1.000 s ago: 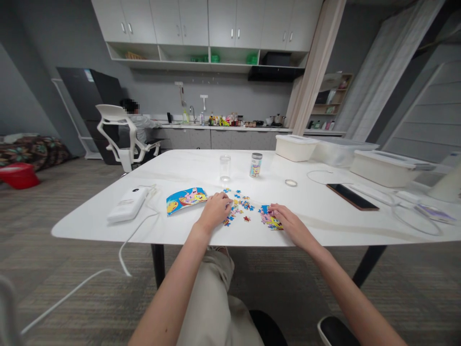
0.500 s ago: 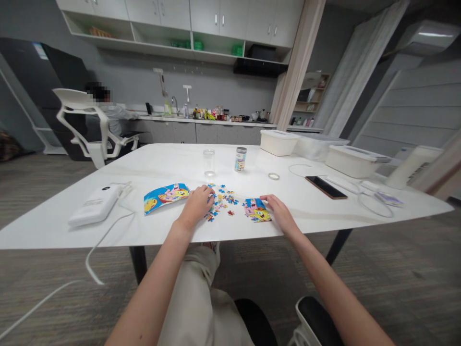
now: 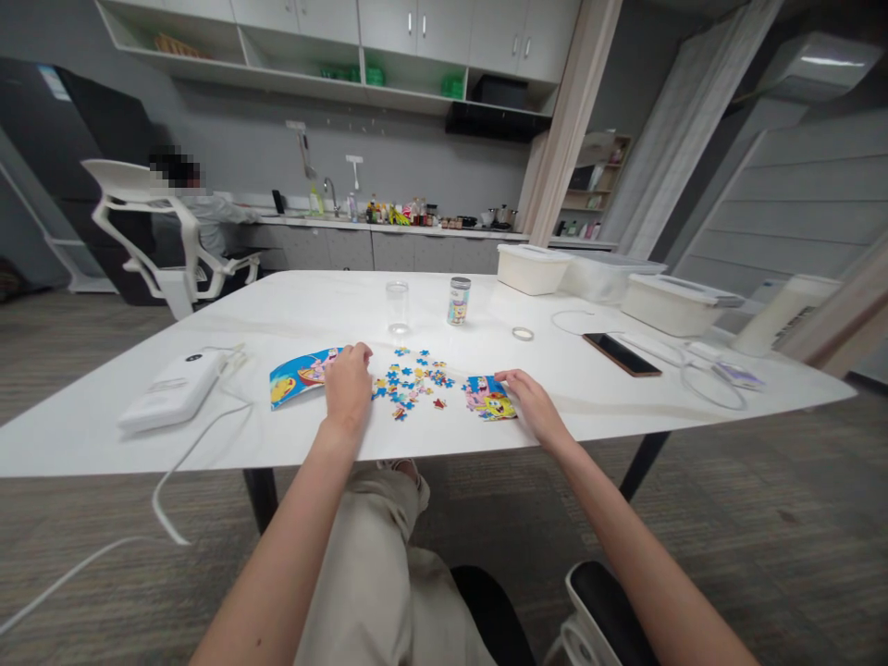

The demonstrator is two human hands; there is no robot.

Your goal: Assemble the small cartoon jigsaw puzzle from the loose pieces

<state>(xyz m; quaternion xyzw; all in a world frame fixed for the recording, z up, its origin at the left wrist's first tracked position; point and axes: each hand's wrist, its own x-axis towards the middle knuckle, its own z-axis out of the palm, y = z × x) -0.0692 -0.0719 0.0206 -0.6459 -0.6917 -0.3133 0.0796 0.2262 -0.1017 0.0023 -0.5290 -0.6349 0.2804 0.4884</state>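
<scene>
Several small loose jigsaw pieces (image 3: 411, 384) lie scattered on the white table (image 3: 444, 314) in front of me. My left hand (image 3: 348, 387) rests just left of them, fingers curled, its edge touching a blue cartoon picture card (image 3: 298, 376). What it holds, if anything, is hidden. My right hand (image 3: 531, 404) lies at the right side of a partly joined puzzle section (image 3: 489, 398), fingertips pressed on its edge.
An empty clear jar (image 3: 398, 307) and a printed jar (image 3: 458, 301) stand beyond the pieces. A white device with a cable (image 3: 170, 392) lies left. A phone (image 3: 621, 354), a ring-shaped lid (image 3: 523, 333) and lidded white boxes (image 3: 533, 269) sit right. A person sits at the far counter.
My left hand has drawn back leftward off the loose pieces toward the picture card. The right hand stays at the joined section. The view has swung slightly.
</scene>
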